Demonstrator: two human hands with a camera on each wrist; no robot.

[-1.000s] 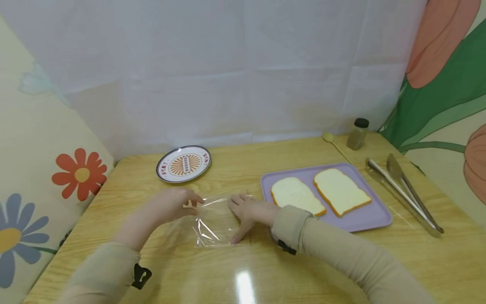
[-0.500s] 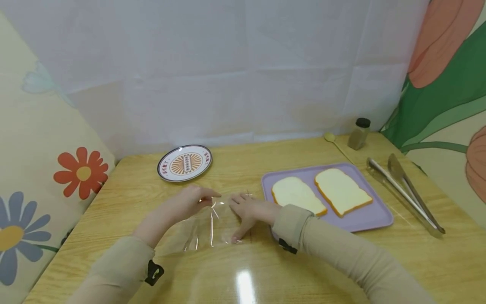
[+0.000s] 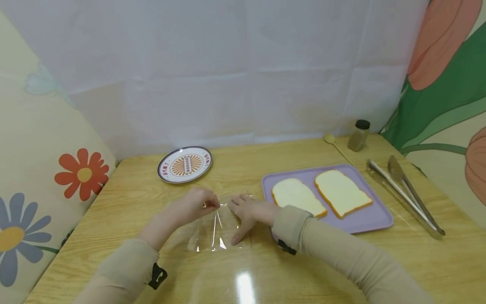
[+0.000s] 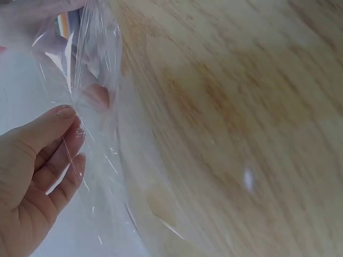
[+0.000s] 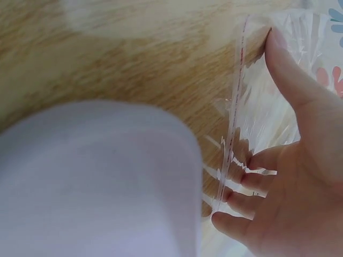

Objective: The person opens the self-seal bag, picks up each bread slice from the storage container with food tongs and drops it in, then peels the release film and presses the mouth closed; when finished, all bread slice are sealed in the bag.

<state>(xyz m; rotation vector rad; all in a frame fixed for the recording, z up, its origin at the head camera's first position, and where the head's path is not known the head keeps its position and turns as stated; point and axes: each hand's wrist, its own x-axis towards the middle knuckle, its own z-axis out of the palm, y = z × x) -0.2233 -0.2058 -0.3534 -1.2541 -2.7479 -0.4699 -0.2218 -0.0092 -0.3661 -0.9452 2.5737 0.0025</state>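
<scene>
A clear plastic bag [image 3: 206, 236] lies on the wooden table in front of the person, with a thin red line along its right side. In the left wrist view, the thumb and fingertips of the left hand [image 4: 45, 160] pinch the film [image 4: 99, 187], which is drawn up into folds. The right hand [image 3: 247, 213] rests on the bag's right part with fingers and thumb spread. Beside that hand, the bag's red-lined strip [image 5: 233, 123] runs past the fingertips in the right wrist view.
Two bread slices [image 3: 298, 196] [image 3: 341, 192] lie on a purple tray [image 3: 364, 223] at the right. Metal tongs [image 3: 406, 196], a long spoon [image 3: 329, 138] and a black-capped jar [image 3: 358, 137] are beyond it. A printed plate [image 3: 186, 164] sits at the back left.
The left hand has moved right toward the right hand, and the film between them has bunched into folds. The right hand has stayed in place.
</scene>
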